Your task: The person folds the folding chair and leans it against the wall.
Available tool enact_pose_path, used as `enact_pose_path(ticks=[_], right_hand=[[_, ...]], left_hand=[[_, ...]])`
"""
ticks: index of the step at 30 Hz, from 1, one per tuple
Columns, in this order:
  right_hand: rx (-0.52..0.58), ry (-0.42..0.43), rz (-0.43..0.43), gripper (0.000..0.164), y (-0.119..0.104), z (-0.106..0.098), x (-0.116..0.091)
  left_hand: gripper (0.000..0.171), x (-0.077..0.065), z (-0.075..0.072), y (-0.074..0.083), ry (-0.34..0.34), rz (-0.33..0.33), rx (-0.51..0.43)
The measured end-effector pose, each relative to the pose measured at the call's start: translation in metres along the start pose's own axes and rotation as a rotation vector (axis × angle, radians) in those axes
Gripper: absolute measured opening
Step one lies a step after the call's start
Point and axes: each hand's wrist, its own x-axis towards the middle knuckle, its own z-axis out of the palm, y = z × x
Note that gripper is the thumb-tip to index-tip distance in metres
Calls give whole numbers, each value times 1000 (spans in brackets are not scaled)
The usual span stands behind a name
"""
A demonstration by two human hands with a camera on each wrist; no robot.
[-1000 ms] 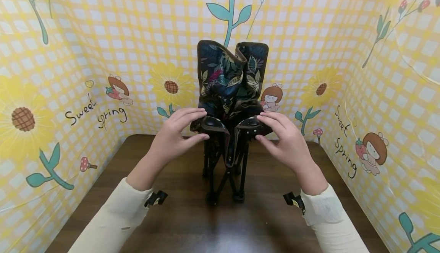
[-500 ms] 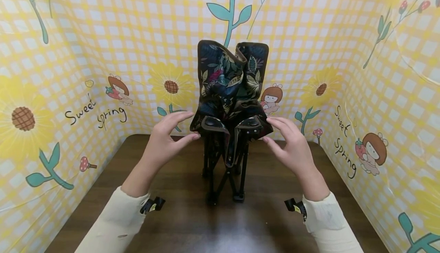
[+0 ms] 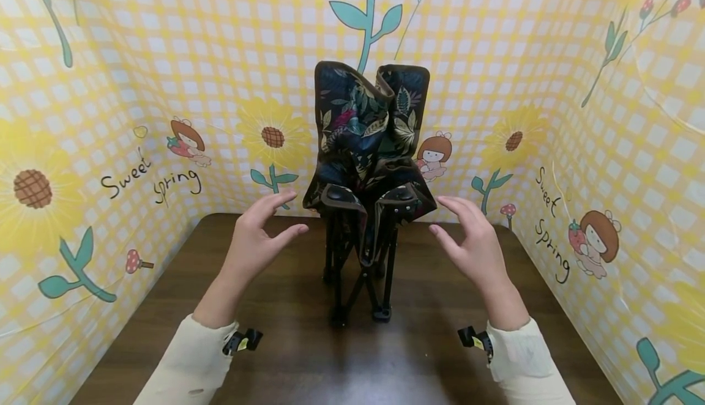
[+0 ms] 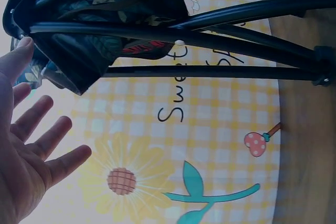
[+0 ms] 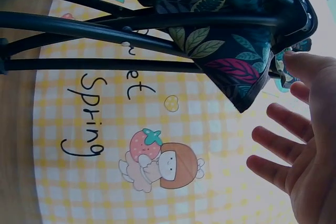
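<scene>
A small folding chair (image 3: 363, 130) with dark leaf-print fabric stands upright, partly folded, in the middle of the head view. Its seat cloth sags in a crease between two front corners, above crossed black legs (image 3: 365, 276). To its left my left hand (image 3: 256, 237) is held apart from it, thumb and fingers spread. My right hand (image 3: 470, 240) mirrors this on the other side, also holding nothing. In the left wrist view the hand (image 4: 31, 145) shows loose, spread fingers beside the chair's black tubes (image 4: 210, 40). The right wrist view has the hand (image 5: 299, 140) just off the fabric corner (image 5: 236, 87).
The chair's feet rest on a brown wooden table (image 3: 286, 356). Yellow checked cloth (image 3: 220, 56) with sunflowers and cartoon figures rises behind it and along both sides. Each cream sleeve carries a small black clip-like piece (image 3: 242, 341) at the wrist.
Both hands have drawn back from the chair's front corners, the left outward to the left and the right outward to the right. The chair keeps its shape and place.
</scene>
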Motion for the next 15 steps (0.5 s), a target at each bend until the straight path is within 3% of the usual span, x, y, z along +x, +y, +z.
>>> enact_pose_path(ticks=[15], right_hand=[[16,23,137,56,10,14,-28]], left_hand=[[56,-37,12,-20,12,-204,-69]])
